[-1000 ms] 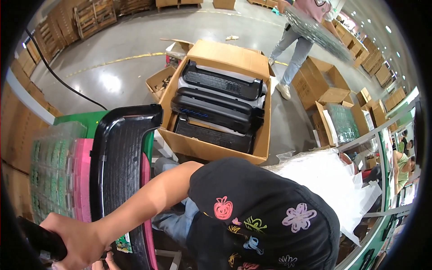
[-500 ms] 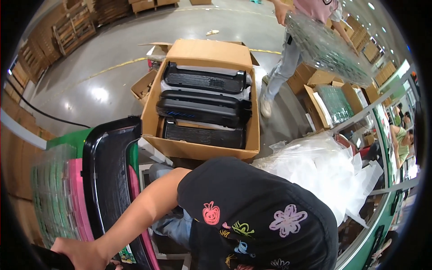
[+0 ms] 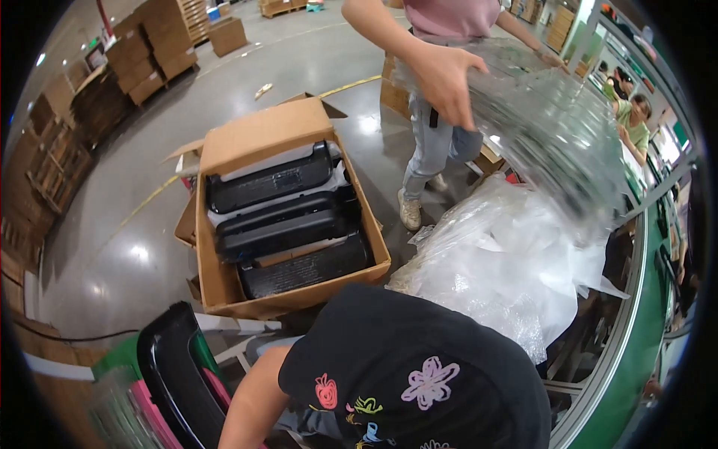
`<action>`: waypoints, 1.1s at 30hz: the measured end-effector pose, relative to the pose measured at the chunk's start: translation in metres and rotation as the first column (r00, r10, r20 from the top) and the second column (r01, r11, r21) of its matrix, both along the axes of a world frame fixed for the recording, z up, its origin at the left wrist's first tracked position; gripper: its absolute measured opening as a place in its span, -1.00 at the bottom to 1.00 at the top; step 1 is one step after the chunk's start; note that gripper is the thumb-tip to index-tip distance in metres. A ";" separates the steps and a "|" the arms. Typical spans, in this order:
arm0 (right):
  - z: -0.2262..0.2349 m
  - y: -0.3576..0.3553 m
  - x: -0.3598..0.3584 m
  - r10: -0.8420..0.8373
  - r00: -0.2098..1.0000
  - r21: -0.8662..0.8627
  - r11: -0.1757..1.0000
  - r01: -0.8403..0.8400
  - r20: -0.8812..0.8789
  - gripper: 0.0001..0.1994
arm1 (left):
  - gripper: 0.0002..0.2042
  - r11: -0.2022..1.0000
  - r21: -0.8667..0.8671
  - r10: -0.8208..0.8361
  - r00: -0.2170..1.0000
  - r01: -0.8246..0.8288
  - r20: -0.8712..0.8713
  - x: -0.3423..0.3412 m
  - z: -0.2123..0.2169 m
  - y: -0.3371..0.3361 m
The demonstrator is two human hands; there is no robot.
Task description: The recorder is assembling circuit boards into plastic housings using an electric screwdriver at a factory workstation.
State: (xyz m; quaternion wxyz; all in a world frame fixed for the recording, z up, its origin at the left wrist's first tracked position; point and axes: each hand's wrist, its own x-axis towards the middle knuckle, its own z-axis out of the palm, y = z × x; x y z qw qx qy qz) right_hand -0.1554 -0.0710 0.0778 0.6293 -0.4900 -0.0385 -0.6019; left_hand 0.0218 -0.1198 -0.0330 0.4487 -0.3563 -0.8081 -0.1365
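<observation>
Hands sit out of frame, grip unknowable; black tray [image 3: 176,374] by the arm could tip onto the box [image 3: 280,217].

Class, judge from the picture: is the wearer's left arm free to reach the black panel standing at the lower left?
Probably yes. The left arm stretches down beside the black panel with nothing between them, though the hand itself is out of frame.

3 cases [image 3: 284,224] lie in the box [image 3: 258,135] — plastic heap [image 3: 508,262] right, tray [image 3: 176,374] before it.
</observation>
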 end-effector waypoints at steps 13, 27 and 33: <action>-0.008 -0.022 -0.046 -0.129 0.920 -0.133 0.987 0.085 -0.371 -0.77 | -0.74 -0.094 0.216 0.696 0.091 -0.972 0.712 -0.032 0.062 0.105; -0.030 0.004 -0.020 0.294 0.889 0.043 0.954 -0.298 -0.351 -0.57 | -0.46 -0.226 0.022 0.731 -0.155 -0.974 0.664 -0.005 0.031 0.122; -0.035 0.012 -0.017 0.228 0.870 0.006 0.968 -0.250 -0.438 -0.55 | -0.47 -0.226 0.032 0.753 -0.154 -0.974 0.640 -0.003 0.025 0.123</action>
